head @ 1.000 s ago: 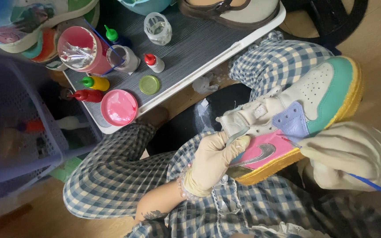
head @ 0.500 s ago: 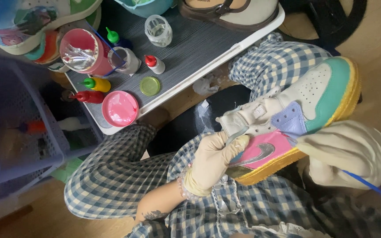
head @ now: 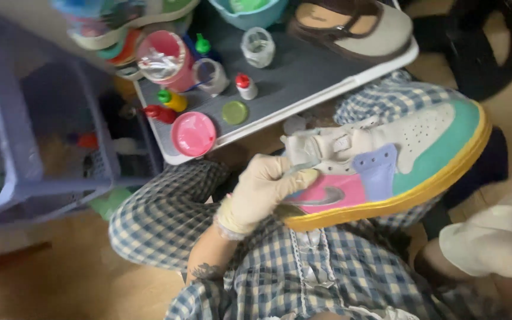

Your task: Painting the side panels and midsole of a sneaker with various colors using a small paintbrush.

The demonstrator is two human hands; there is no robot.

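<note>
Pastel paint is already covering most of the sneaker [head: 386, 163]: a teal toe band, a lilac patch, a pink side panel and a yellow sole edge are being shown, while the perforated toe top and the lace area are being left off-white. By that look, the colouring is judged to be well advanced, with the pale parts possibly still to be done; whether they are meant to stay plain cannot be told.

The sneaker is being held over the lap, on its side, toe pointing away from the left hand [head: 265, 192]. That gloved hand is being closed around the heel end, fingers curled over the collar and thumb against the pink panel. The right hand [head: 499, 240], also gloved, is being kept near the toe end, just off the sole, blurred; it is being held loosely curled, and whether anything is gripped in it cannot be told.

Beyond the left hand, a grey tray [head: 327, 89] is being used for supplies: a pink lid [head: 193, 133], a small green lid [head: 234, 112], a pink cup [head: 164, 59], small squeeze bottles with red [head: 245, 86] and green [head: 172, 99] caps, and a clear jar [head: 258, 46]. A brown and beige shoe [head: 351, 26] is being kept at the tray's far end. A lilac basket [head: 25, 154] is standing to the left of the left hand.
</note>
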